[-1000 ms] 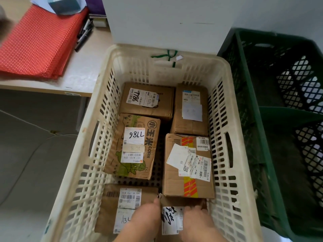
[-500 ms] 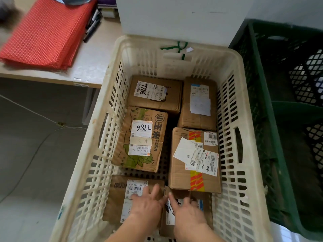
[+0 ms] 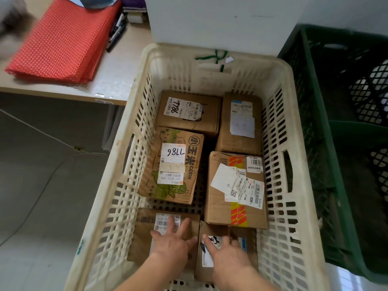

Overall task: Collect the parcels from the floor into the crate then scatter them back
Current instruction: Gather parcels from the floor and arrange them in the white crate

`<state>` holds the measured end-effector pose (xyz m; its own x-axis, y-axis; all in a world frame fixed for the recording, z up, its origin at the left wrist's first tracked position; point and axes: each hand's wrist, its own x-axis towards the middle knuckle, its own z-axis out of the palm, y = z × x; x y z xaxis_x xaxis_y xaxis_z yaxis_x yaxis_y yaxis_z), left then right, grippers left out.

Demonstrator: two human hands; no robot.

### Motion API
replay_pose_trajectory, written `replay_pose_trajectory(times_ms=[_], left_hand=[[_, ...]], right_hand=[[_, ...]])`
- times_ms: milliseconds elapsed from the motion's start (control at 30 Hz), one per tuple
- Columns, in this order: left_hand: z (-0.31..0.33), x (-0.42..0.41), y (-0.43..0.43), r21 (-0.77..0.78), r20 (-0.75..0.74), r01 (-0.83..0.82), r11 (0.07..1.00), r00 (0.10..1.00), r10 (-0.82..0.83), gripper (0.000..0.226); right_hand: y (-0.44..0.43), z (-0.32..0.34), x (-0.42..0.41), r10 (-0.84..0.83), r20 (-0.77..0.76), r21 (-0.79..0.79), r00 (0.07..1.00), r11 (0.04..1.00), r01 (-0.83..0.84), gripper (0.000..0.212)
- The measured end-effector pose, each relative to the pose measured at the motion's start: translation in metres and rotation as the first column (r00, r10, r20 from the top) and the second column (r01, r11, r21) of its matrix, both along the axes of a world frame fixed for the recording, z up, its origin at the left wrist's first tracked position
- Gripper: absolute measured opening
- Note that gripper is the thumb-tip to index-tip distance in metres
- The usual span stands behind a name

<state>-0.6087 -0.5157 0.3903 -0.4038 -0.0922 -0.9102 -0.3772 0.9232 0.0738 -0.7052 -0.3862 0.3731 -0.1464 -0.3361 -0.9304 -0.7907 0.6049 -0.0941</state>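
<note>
Collecting looks finished: six parcels point(image 3: 174, 164) fill the white crate point(image 3: 134, 101). The left hand point(image 3: 170, 243) lies flat, fingers point(image 3: 184, 226) spread, on the near-left corner parcel point(image 3: 141, 238); the right hand point(image 3: 227, 254) lies flat on the near-right corner parcel point(image 3: 251, 256) (neither grips). Scattering needs fingers hooked round an edge to lift one out

A white slotted crate point(image 3: 291, 143) holds six cardboard parcels in two rows. The left hand point(image 3: 172, 242) lies flat, fingers spread, on the near-left parcel point(image 3: 142, 238). The right hand point(image 3: 226, 255) rests on the near-right parcel point(image 3: 214, 228), just beside it. Beyond them lie a corn-printed box point(image 3: 174, 164) and an orange-taped parcel point(image 3: 220, 206). A green crate point(image 3: 315, 122) stands to the right, and a red mesh mat point(image 3: 60, 40) lies on a table point(image 3: 113, 80) to the left.
</note>
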Motion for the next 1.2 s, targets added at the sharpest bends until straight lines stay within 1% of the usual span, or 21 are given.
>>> replay_pose_trajectory(times_ms=[133,300,400,567,700,800,867,967,1100,1200], left_hand=[[0.001,-0.001,0.0,0.024,0.029,-0.016,1.0,0.999,0.016,0.077],[0.007,0.004,-0.01,0.04,0.05,-0.021,0.999,0.999,0.019,0.082],[0.009,0.005,-0.015,0.037,0.056,-0.022,0.999,0.998,0.02,0.087],[0.009,0.008,-0.015,0.049,0.052,-0.043,0.998,0.998,0.04,0.085],[0.009,0.01,-0.014,0.038,0.049,-0.054,0.998,0.997,0.052,0.079],[0.014,0.014,-0.016,0.03,0.066,-0.086,0.996,0.994,0.084,0.071],[0.017,0.02,-0.017,0.032,0.081,-0.11,0.993,0.991,0.107,0.074],[0.021,0.031,-0.02,0.032,0.121,-0.143,0.989,0.983,0.138,0.085],[0.026,0.036,-0.022,0.018,0.158,-0.14,0.99,0.978,0.135,0.087],[0.026,0.035,-0.022,0.021,0.155,-0.16,0.987,0.976,0.155,0.087]], right_hand=[[0.001,0.0,0.001,0.022,-0.011,0.016,1.0,1.0,-0.022,0.097],[-0.007,0.004,0.005,0.061,-0.005,0.001,0.998,0.998,-0.061,0.086],[-0.007,0.005,0.005,0.084,0.002,0.008,0.996,0.996,-0.084,0.087],[-0.003,0.007,0.007,0.109,-0.007,0.013,0.994,0.994,-0.109,0.09],[-0.003,0.012,0.005,0.102,0.021,0.023,0.995,0.994,-0.102,0.093],[-0.002,0.016,0.002,0.113,0.023,-0.007,0.993,0.994,-0.112,0.087],[-0.001,0.017,0.004,0.135,0.033,-0.006,0.99,0.991,-0.135,0.085],[0.001,0.018,0.01,0.159,0.036,0.02,0.987,0.987,-0.16,0.091],[0.004,0.017,0.014,0.191,0.009,0.026,0.982,0.981,-0.191,0.092],[0.004,0.018,0.015,0.187,0.001,0.027,0.982,0.982,-0.187,0.093]])
